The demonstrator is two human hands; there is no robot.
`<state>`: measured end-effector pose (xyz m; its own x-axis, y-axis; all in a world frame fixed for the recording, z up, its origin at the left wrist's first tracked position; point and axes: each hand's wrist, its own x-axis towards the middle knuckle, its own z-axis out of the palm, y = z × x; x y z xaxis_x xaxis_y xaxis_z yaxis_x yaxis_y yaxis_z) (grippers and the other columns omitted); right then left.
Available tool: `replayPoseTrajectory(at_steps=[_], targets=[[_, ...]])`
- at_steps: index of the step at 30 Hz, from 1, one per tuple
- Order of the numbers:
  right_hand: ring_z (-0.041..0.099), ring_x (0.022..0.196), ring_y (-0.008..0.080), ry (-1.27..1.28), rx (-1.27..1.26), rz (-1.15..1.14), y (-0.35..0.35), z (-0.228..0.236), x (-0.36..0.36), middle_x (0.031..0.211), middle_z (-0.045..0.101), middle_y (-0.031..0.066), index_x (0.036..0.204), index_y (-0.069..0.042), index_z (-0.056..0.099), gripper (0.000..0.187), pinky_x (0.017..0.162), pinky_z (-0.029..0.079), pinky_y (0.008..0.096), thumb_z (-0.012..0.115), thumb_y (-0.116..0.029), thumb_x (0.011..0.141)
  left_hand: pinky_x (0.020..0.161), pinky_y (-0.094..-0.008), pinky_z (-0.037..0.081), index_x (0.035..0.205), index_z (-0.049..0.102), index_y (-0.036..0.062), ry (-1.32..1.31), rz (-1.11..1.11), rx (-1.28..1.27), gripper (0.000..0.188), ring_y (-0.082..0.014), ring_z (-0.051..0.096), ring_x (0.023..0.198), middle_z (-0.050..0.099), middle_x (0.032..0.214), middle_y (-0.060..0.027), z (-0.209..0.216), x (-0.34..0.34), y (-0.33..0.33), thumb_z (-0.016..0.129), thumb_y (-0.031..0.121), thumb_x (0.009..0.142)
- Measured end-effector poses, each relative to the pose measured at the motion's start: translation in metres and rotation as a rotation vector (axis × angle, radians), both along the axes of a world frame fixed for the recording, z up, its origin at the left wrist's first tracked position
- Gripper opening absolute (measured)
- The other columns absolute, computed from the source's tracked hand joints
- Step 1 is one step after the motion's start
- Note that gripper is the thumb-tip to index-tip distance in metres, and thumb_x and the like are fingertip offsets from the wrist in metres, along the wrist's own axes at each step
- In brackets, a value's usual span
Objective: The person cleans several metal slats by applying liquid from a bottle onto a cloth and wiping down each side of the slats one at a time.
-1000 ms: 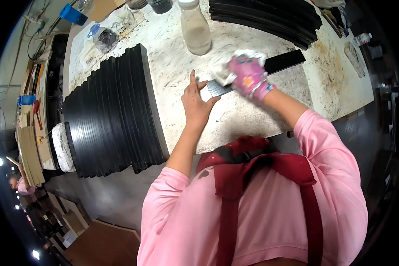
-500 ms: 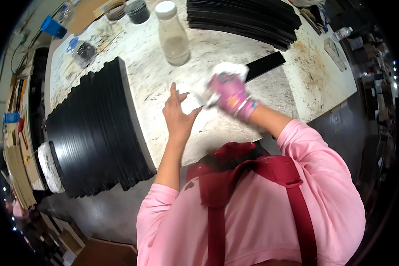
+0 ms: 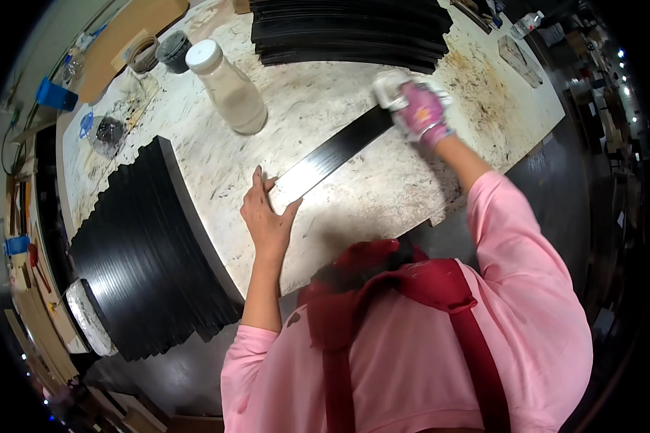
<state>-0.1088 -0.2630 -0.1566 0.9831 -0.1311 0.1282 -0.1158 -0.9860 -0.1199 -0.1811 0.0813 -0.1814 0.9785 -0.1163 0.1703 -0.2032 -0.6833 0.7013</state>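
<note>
A flat black strip [image 3: 337, 150] lies slantwise on the worktable, its near end shining with glare. My bare left hand [image 3: 267, 220] pinches that near end, thumb at one edge and a finger at the other, while the index finger points away. At the far end, my right hand [image 3: 421, 110], in a pink glove, presses a bunched white cloth [image 3: 391, 88] onto the strip. The cloth and glove hide the strip's far tip.
Stacked black strips [image 3: 152, 252] stand at the left table edge, with another pile [image 3: 350, 29] at the back. A white-capped bottle [image 3: 231, 94], a dark jar [image 3: 173, 52] and a clear container [image 3: 108, 136] stand back left. A pale block [image 3: 520, 61] lies far right.
My right hand has slid the cloth along the strip from near my left hand to the far end, up and right. My left hand stays at the near end. The view has shifted.
</note>
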Motion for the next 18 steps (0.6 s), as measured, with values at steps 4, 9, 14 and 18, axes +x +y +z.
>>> replayPoseTrajectory(at_steps=[4, 9, 14, 18], targets=[[0.065, 0.081, 0.031, 0.005, -0.075, 0.119, 0.021, 0.004, -0.006, 0.085, 0.065, 0.0134, 0.093, -0.01, 0.065, 0.018, 0.07, 0.052, 0.0458, 0.056, -0.018, 0.08, 0.095, -0.0397, 0.037, 0.139, 0.04, 0.0053, -0.045, -0.039, 0.091, 0.086, -0.0303, 0.051, 0.106, 0.062, 0.114, -0.0101, -0.003, 0.002, -0.002, 0.082, 0.021, 0.066], [0.063, 0.089, 0.0312, 0.002, 0.03, 0.264, 0.064, -0.004, -0.019, 0.095, 0.063, 0.0145, 0.098, -0.009, 0.064, 0.027, 0.076, 0.05, 0.0447, 0.06, -0.012, 0.071, 0.094, -0.0394, 0.039, 0.121, 0.06, 0.0043, -0.04, -0.103, 0.106, 0.059, -0.0307, 0.051, 0.107, 0.06, 0.113, -0.0115, -0.001, 0.001, 0.003, 0.08, 0.016, 0.067], [0.067, 0.078, 0.0315, 0.072, -0.016, -0.108, -0.04, 0.019, 0.015, 0.085, 0.066, 0.0203, 0.099, 0.0, 0.063, 0.037, 0.07, 0.054, 0.0439, 0.053, -0.034, 0.089, 0.096, -0.0386, 0.036, 0.122, 0.059, 0.0042, 0.002, -0.09, 0.124, 0.059, -0.0296, 0.05, 0.108, 0.057, 0.115, -0.0113, 0.004, 0.002, -0.003, 0.08, 0.016, 0.067], [0.066, 0.086, 0.0331, 0.075, -0.097, 0.085, 0.009, -0.004, -0.003, 0.101, 0.065, 0.0206, 0.108, -0.001, 0.061, 0.032, 0.071, 0.054, 0.0422, 0.05, -0.021, 0.085, 0.097, -0.0382, 0.035, 0.123, 0.058, 0.0044, 0.022, -0.083, 0.122, 0.059, -0.0296, 0.049, 0.109, 0.056, 0.116, -0.011, 0.0, 0.001, -0.001, 0.079, 0.016, 0.069]])
